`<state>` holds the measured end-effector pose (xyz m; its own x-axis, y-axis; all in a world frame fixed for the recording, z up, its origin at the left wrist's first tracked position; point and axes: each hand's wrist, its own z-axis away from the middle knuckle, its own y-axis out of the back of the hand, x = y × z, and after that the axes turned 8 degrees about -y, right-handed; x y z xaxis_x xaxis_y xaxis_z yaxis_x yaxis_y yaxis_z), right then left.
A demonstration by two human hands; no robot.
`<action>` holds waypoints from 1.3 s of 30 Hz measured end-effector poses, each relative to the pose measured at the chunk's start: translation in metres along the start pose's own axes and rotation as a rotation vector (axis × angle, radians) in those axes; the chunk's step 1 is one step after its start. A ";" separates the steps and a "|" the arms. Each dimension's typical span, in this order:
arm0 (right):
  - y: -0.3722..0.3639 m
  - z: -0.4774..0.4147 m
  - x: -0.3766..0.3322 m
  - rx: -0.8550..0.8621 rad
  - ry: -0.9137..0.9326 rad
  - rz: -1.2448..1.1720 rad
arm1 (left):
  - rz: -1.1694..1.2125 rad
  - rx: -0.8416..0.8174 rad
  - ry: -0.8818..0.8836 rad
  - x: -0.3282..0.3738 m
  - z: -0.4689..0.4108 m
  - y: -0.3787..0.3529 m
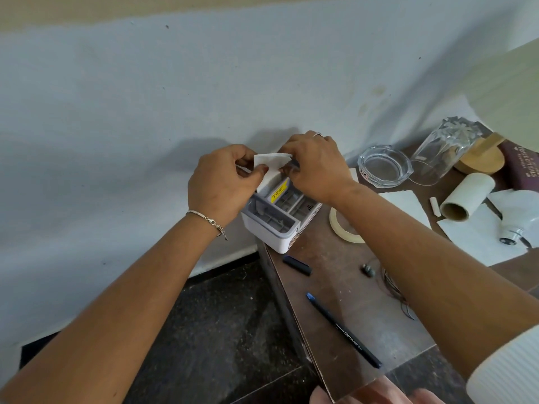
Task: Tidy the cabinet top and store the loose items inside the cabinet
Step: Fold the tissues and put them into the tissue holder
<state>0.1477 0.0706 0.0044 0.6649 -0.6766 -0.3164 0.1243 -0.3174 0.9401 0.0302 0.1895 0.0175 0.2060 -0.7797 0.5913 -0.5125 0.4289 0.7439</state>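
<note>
A white and grey plastic box (277, 220) with open compartments and a yellow label stands at the far left corner of the brown cabinet top (350, 310). Above it, my left hand (221, 182) and my right hand (315, 167) both pinch a folded white tissue (272, 163); its lower end hangs against the box's top. Loose on the cabinet top lie a blue pen (344, 330), a dark pen cap (297, 265), a ring of masking tape (341, 225) and a small earphone with thin wire (369, 270).
To the right are a glass ashtray (385, 167), an overturned glass tumbler (443, 150), a cardboard roll (466, 196), white paper napkins (478, 234), a light bulb (522, 220), a lamp's wooden base (481, 158) and a maroon case (522, 167). The wall is close behind; dark floor lies left.
</note>
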 end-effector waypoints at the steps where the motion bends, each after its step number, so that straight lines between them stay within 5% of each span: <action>1: 0.000 0.001 0.001 -0.001 -0.009 -0.015 | -0.010 -0.011 0.008 0.000 0.001 -0.001; 11: -0.007 0.011 0.008 0.057 -0.124 -0.461 | -0.008 -0.049 0.047 -0.009 0.011 -0.014; 14: -0.005 0.018 0.014 0.078 -0.167 -0.563 | 0.050 0.107 0.125 -0.007 0.025 -0.022; 16: -0.009 0.026 0.019 0.116 -0.239 -0.582 | 0.187 0.241 0.342 0.004 0.040 -0.029; 20: -0.021 0.043 0.029 0.175 -0.454 -0.722 | 0.589 0.234 0.852 0.022 0.068 -0.046; 27: -0.026 0.060 0.029 0.150 -0.587 -0.781 | 0.868 0.140 0.768 0.028 0.070 -0.053; 39: -0.025 0.068 0.027 0.209 -0.637 -0.798 | 0.834 0.110 0.705 0.019 0.046 -0.038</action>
<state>0.1126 0.0152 -0.0361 -0.0744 -0.4257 -0.9018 0.1868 -0.8942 0.4067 0.0148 0.1374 -0.0136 0.1721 0.1874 0.9671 -0.7763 0.6301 0.0160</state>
